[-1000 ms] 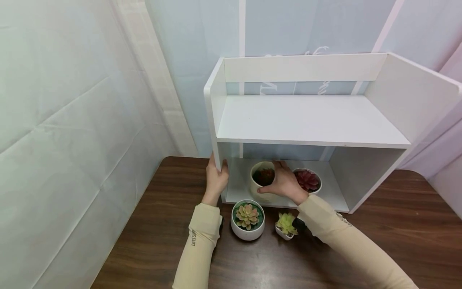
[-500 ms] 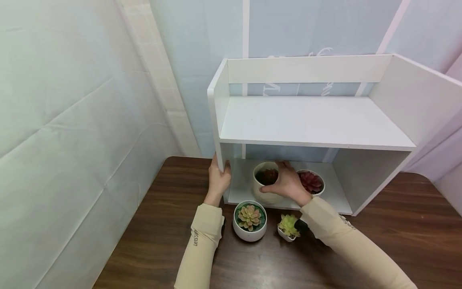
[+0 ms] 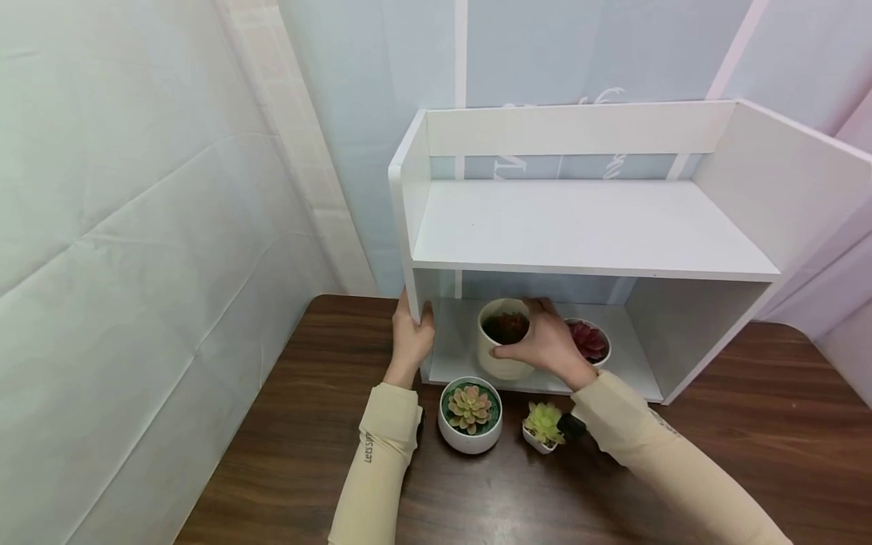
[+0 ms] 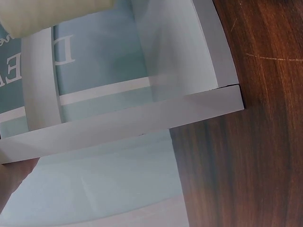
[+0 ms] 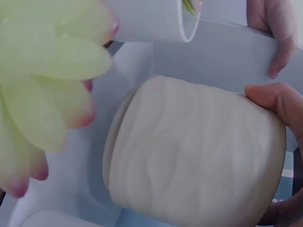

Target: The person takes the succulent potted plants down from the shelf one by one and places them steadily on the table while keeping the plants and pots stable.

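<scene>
My right hand (image 3: 548, 341) grips a cream, wavy-textured pot (image 3: 500, 363) with a dark reddish plant inside, thumb and fingers round its side. In the right wrist view the cream pot (image 5: 194, 151) fills the middle, with the thumb at its rim. It is over the lower shelf (image 3: 450, 356) of a white shelf unit; whether its base touches is hard to tell. My left hand (image 3: 412, 341) holds the unit's left side panel (image 3: 403, 227), thumb inside. That hand (image 5: 279, 28) also shows in the right wrist view. The left wrist view has the cream pot (image 4: 57, 12) at its top left.
A white pot (image 3: 470, 439) with a pinkish-green succulent and a small pot with a lime-green succulent (image 3: 543, 422) stand on the wooden table (image 3: 293, 439) before the unit. Behind my right hand, a red succulent (image 3: 589, 341) in a white pot sits on the lower shelf.
The cream pot, in my right hand's grip, has shifted slightly up in the head view. My left hand stays on the side panel. The whole view has swayed a little.
</scene>
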The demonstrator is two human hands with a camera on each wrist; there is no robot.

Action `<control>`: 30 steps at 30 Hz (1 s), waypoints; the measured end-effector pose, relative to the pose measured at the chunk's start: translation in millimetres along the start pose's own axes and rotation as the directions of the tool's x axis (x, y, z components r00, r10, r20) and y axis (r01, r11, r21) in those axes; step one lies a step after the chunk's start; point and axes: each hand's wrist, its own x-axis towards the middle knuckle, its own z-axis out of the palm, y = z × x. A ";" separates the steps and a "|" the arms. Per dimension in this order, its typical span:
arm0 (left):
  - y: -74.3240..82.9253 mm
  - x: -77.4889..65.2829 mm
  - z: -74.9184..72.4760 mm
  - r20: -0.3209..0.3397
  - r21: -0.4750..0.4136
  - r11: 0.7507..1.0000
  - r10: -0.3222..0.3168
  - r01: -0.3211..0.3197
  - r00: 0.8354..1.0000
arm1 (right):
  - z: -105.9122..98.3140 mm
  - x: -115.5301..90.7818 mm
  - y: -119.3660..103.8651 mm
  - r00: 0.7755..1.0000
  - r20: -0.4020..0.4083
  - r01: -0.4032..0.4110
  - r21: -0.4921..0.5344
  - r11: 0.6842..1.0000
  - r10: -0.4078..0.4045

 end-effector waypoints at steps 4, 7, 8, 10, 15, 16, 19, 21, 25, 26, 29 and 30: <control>-0.2 -0.1 0.1 -0.004 -0.004 1.000 0.002 -0.002 1.000 | -5.2 -4.8 -2.8 1.000 -0.004 -0.006 0.004 1.000 0.006; 0.6 0.2 0.4 -0.005 0.002 1.000 0.001 -0.001 1.000 | -9.1 -8.8 -5.0 1.000 -0.011 -0.006 0.013 1.000 0.006; 1.7 0.3 0.5 -0.003 0.003 1.000 -0.001 0.001 1.000 | -10.4 -10.1 -5.7 1.000 -0.016 -0.004 0.015 1.000 0.004; 5.9 0.1 0.2 -0.002 0.010 1.000 -0.006 0.006 1.000 | -12.9 -12.8 -7.0 1.000 -0.024 -0.001 0.018 1.000 0.001; 32.1 -4.3 -4.0 0.005 0.019 1.000 -0.007 0.007 1.000 | -18.5 -20.4 -9.7 0.999 -0.046 -0.001 0.008 1.000 0.001; 36.8 -5.1 -4.8 0.005 0.020 1.000 -0.004 0.004 1.000 | -19.7 -22.1 -10.4 0.999 -0.051 0.002 0.001 1.000 -0.002; 42.7 -6.6 -5.6 0.001 0.028 1.000 -0.003 0.003 1.000 | -22.4 -27.9 -11.7 0.998 -0.067 0.015 -0.015 1.000 -0.016; 44.0 -7.0 -5.7 0.000 0.030 1.000 -0.005 0.005 1.000 | -24.2 -32.0 -12.8 0.997 -0.080 0.024 -0.019 1.000 -0.025; 43.9 -7.1 -5.1 0.003 0.033 0.999 -0.017 0.017 1.000 | -27.7 -40.9 -15.7 0.994 -0.100 0.041 -0.021 0.999 -0.043; 43.8 -6.9 -5.0 0.003 0.033 0.999 -0.019 0.018 1.000 | -28.4 -43.1 -16.3 0.993 -0.104 0.048 -0.017 0.999 -0.050; 25.8 -4.3 -2.9 0.000 0.026 1.000 -0.016 0.016 1.000 | -30.6 -50.8 -18.9 0.992 -0.111 0.065 -0.006 0.998 -0.065; 19.9 -3.5 -2.2 -0.002 0.026 1.000 -0.014 0.014 1.000 | -31.3 -53.3 -19.7 0.991 -0.113 0.070 0.001 0.998 -0.069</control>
